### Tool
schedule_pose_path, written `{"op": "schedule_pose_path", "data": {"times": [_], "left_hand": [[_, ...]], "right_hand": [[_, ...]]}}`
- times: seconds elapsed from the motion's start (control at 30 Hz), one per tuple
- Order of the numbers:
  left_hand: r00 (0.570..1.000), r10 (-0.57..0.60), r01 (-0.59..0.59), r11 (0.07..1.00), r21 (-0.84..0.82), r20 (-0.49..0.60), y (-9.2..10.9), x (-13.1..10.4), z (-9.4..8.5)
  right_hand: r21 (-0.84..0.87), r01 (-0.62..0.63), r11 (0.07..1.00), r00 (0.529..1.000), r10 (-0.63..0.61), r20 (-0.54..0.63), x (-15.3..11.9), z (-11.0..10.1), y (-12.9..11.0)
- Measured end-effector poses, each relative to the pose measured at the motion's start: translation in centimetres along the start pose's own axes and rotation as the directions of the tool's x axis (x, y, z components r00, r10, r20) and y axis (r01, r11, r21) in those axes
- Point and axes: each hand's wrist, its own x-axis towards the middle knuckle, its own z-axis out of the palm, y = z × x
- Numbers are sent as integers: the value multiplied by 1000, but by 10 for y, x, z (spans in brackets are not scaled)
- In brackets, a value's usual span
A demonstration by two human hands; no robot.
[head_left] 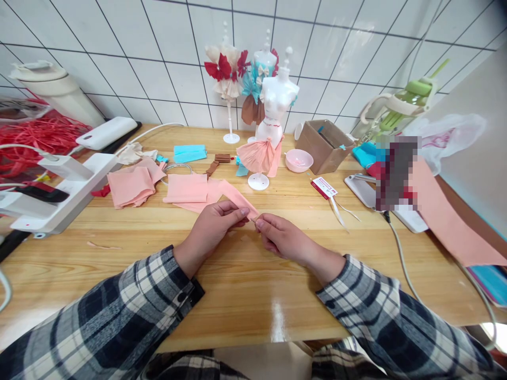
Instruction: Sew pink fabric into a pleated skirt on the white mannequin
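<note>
Between my hands a pink crepe paper strip (236, 195) runs back to the left across the table. My left hand (216, 224) is closed, thumb and fingers pinching the strip near its end. Close beside it, my right hand (283, 236) pinches the very tip of the same strip. Folded pink crepe paper (186, 188) lies just behind my left hand, with another pink stack (131, 186) farther left. Beyond my hands stands a small white mannequin (277, 103) wearing a pleated pink paper skirt (259, 157).
Two more dressed mannequins (228, 79) stand by the tiled wall. A pink bowl (299, 160) and cardboard box (322, 148) sit back right, near a red-and-white tag (324, 188). Left are a power strip (73, 195) and red shredded paper (35, 140). A cable (402, 258) crosses the right side.
</note>
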Motion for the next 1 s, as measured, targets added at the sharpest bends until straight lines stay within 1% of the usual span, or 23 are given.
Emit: {"op": "schedule_pose_path", "data": {"times": [0.43,0.6,0.7,0.8,0.9,1.0], "left_hand": [[1000,10,-10,1000,-9,-2,-1,1,0],[1000,-6,6,999,-50,3,-2,2,-1],[1000,-2,1,996,-85,-20,-2,2,-1],[999,8,-14,993,-118,-50,-1,1,0],[999,-1,-7,990,-140,-54,0,1,1],[998,-8,0,991,-136,-56,1,0,1]], "right_hand": [[17,12,1000,999,-12,31,0,-1,0],[-6,-1,1000,1000,2,22,1,-2,0],[-14,-1,1000,1000,1,28,1,-2,1],[-41,18,999,1000,-18,-1,1,-1,3],[-111,59,992,996,-66,-56,1,1,5],[-125,70,990,994,-79,-73,1,2,7]]}}
